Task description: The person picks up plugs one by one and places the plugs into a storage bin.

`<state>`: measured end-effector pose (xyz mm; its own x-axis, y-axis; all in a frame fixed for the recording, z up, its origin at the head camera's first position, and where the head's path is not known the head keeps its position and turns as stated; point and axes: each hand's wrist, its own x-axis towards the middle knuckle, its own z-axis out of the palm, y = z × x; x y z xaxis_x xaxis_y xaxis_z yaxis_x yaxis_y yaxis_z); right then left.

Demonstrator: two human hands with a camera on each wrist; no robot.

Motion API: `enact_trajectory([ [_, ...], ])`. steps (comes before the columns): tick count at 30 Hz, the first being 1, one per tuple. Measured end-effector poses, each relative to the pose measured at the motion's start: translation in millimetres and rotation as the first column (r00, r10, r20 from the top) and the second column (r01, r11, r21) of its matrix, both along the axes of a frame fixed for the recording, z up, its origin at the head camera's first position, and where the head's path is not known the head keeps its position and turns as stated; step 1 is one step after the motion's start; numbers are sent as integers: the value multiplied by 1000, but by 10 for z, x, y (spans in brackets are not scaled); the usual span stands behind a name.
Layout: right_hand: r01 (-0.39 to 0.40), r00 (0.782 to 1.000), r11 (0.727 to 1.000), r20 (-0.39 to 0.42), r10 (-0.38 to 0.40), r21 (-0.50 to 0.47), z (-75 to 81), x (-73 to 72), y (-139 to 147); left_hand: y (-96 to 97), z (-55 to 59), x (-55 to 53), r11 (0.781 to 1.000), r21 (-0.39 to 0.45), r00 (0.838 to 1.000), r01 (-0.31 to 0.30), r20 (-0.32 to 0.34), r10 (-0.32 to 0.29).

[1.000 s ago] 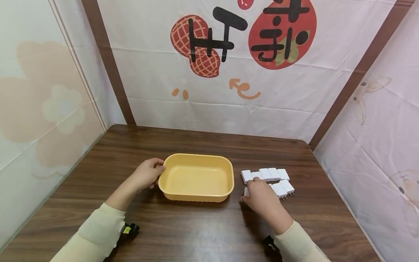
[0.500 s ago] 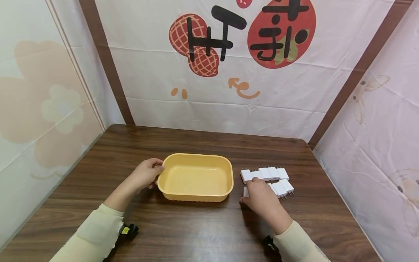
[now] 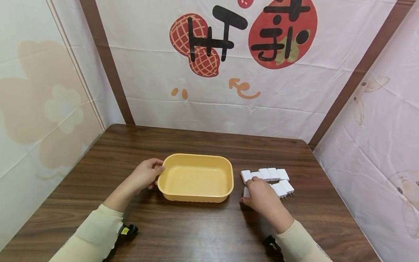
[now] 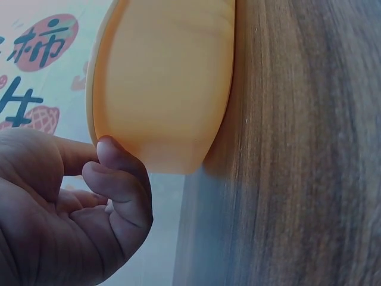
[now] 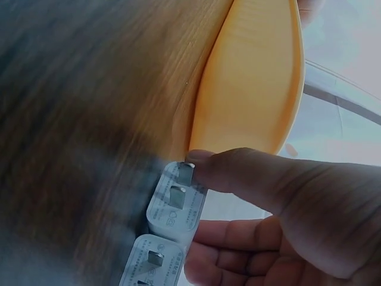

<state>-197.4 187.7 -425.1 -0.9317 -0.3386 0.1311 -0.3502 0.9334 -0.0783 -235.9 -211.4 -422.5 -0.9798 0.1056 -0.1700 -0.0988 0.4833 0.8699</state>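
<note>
In the head view my left hand (image 3: 146,174) grips the left rim of a yellow plastic basin (image 3: 194,198) with nothing in it. The left wrist view shows the thumb and curled fingers at that rim (image 4: 90,95). Right of the basin, my right hand (image 3: 262,194) pinches the end piece of a row of white plug-in chargers. Its thumb lies on one side of this charger (image 5: 162,217), prongs facing the wrist camera, and the fingers sit on the other. A second charger (image 5: 156,245) stands right beside it. The hand hides part of the front row.
Behind the right hand runs a back row of several white chargers (image 3: 273,174), prongs pointing away. More front-row chargers (image 3: 284,188) lie to its right. Everything stands on a brown wooden table (image 3: 196,233), with printed cloth walls (image 3: 147,109) behind and at both sides.
</note>
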Motion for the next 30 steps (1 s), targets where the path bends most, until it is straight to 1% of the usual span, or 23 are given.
enact_trajectory([
  [4,-22,999,1000,-24,22,3,8,-11,23,14,13,-3,1000,0,1000,4,3,-4],
  [9,-24,999,1000,-37,25,9,43,-4,30,28,19,-11,1000,5,1000,4,7,-4],
  [14,-29,999,999,-30,29,14,77,4,32,33,27,-2,1000,2,1000,1,12,-1],
  [19,-21,1000,1000,-7,21,-6,120,9,28,33,29,6,1000,-3,1000,-1,4,1],
  [23,-23,1000,1000,17,23,-20,153,24,32,28,20,6,1000,2,1000,8,7,-8],
  [30,-23,999,999,29,24,-22,232,45,32,16,-2,-4,1000,12,1000,12,11,-12],
])
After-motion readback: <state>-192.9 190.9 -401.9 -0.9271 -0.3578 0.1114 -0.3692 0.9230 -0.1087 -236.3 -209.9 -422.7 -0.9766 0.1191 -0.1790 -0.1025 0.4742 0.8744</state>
